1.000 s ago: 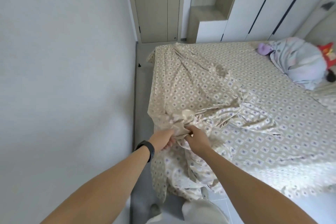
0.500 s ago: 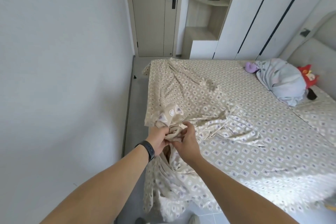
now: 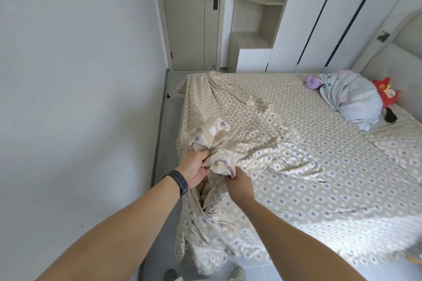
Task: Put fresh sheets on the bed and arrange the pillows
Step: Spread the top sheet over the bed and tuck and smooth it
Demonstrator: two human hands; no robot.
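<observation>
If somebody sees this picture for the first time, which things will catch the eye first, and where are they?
First, the two hands at the near left corner of the bed: the left hand and the right hand both grip a bunched fold of the beige patterned sheet, which covers the mattress with wrinkles. Next, far right by the headboard, a pale blue bundle lies with a red plush toy behind it.
</observation>
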